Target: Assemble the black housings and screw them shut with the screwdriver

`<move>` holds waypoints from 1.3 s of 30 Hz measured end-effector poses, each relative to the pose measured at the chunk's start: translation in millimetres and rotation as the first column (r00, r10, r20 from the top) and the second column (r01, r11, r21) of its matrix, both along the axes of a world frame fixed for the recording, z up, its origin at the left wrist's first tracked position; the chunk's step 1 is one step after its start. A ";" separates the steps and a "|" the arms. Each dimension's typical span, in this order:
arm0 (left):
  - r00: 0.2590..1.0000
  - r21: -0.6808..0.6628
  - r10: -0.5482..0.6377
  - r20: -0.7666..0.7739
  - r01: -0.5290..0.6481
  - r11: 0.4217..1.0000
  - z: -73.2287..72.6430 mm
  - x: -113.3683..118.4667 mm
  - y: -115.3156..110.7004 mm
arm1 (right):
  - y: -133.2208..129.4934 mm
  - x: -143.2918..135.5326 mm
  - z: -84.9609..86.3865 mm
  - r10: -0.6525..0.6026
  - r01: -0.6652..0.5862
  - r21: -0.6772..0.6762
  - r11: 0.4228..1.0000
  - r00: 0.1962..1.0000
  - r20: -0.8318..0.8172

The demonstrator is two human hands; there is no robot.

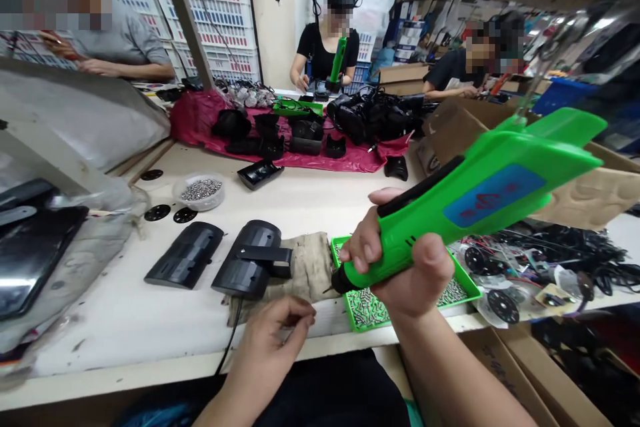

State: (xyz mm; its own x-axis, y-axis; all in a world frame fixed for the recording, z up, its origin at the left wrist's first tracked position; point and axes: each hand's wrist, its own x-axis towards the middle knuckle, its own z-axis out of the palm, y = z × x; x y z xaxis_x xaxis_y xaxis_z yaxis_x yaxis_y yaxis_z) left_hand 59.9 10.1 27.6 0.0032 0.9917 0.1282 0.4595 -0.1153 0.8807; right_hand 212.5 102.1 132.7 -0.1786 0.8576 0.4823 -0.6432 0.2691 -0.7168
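My right hand point(415, 273) is wrapped round a bright green electric screwdriver point(450, 200), its bit slanting down and left over the edge of a green tray point(353, 320) of small screws. My left hand point(275, 333) is closed near the table's front edge, thumb and fingertips pinched together; whatever is between them is too small to make out. Just beyond it lies a black rounded housing point(250, 257) with a flat bracket point(263, 253) across it and a cable at its lower end, partly on a stained cloth point(310, 263). A similar black shell point(185, 253) lies to its left.
A round tub point(220, 199) of small metal parts stands behind the shells, beside black discs point(158, 213). Black parts cover a pink sheet point(345, 159) at the back. Wires and discs point(503, 307) lie right, near a cardboard box point(450, 127). Several people work across the table.
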 end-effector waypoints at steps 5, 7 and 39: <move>0.977 0.129 0.212 -0.014 -0.209 0.969 2.0 0.5 -7.9 | -10.3 -9.6 8.5 0.051 -0.051 0.006 0.999 0.998 -0.025; 0.978 0.186 0.197 -0.074 -0.181 0.966 6.4 -0.6 -9.0 | -13.5 -13.2 8.5 0.080 -0.080 0.028 0.996 0.997 -0.018; 0.941 0.431 0.096 -0.325 0.057 0.900 7.7 -5.3 -9.0 | -10.0 -23.2 2.5 0.098 -0.098 0.016 0.995 0.995 -0.008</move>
State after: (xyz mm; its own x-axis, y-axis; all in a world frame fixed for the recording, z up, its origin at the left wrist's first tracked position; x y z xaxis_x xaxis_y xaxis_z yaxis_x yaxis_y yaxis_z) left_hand 54.7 1.0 35.3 0.1023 0.8389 0.5345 0.7199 -0.4333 0.5423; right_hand 189.3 92.1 135.2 -0.2574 0.8288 0.4969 -0.6730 0.2153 -0.7077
